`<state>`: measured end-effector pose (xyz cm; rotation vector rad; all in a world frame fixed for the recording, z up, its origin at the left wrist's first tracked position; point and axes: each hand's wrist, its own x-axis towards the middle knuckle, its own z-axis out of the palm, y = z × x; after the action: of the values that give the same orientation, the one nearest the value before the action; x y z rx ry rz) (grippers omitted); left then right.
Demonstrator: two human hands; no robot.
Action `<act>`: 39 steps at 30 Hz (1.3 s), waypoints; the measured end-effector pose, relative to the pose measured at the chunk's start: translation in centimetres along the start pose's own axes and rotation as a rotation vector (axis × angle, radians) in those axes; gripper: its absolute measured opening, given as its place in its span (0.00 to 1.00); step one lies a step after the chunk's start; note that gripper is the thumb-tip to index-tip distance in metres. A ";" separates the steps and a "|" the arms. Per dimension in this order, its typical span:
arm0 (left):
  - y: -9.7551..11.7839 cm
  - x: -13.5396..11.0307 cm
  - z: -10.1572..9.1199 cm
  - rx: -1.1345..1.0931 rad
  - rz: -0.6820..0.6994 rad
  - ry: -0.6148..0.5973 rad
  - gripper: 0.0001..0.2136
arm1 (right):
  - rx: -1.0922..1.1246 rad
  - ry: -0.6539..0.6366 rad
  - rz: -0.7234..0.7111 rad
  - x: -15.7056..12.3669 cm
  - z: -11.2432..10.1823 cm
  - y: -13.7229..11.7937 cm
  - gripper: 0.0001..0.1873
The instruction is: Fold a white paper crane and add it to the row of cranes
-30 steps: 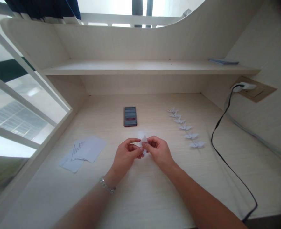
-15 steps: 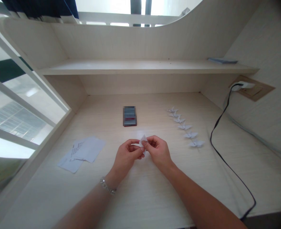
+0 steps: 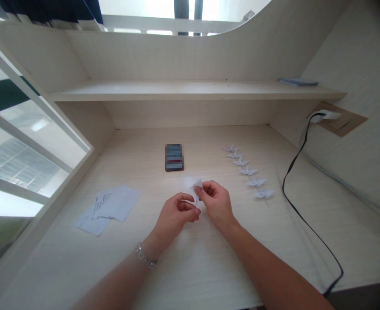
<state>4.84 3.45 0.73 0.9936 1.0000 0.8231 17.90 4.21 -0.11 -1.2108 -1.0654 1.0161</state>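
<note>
- Folded white paper piece [image 3: 195, 190]: held upright above the tabletop [image 3: 134, 176], near the middle of the view; one pale flap is spread toward 10 o'clock.
- Right hand [image 3: 217, 204]: the paper is pinched at its upper part between thumb and fingers [image 3: 199, 190], which are almost closed.
- Left hand [image 3: 176, 214]: fingers [image 3: 190, 206] are loosely curled, just beside the lower paper tip; whether it is touched cannot be told. A metal bracelet [image 3: 146, 256] is worn on the wrist.
- Six paper cranes [image 3: 248, 171]: set in a slanting row at 3 o'clock, well apart from the hands.
- Dark rectangular object [image 3: 174, 157]: lying flat at 11 o'clock; its surface is blurred.
- Loose printed sheets [image 3: 110, 209]: overlapping at 9 o'clock.
- Black cable [image 3: 306, 226]: running from a wall socket [image 3: 327, 115] at 2 o'clock.
</note>
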 end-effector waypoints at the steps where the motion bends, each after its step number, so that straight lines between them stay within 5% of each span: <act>1: 0.0 0.0 0.0 -0.009 -0.014 -0.006 0.13 | 0.002 0.002 -0.004 0.0 0.0 0.0 0.10; 32: 0.0 0.0 -0.6 -0.023 -0.050 -0.081 0.05 | 0.035 -0.034 0.007 -0.2 0.1 -0.2 0.09; 39: 0.6 0.3 -1.1 -0.023 0.050 0.048 0.08 | 0.059 -0.093 0.048 -0.1 0.1 0.2 0.10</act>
<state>3.80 4.20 0.98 0.9869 1.0075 0.9015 17.74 4.12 -0.36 -1.1552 -1.0750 1.1421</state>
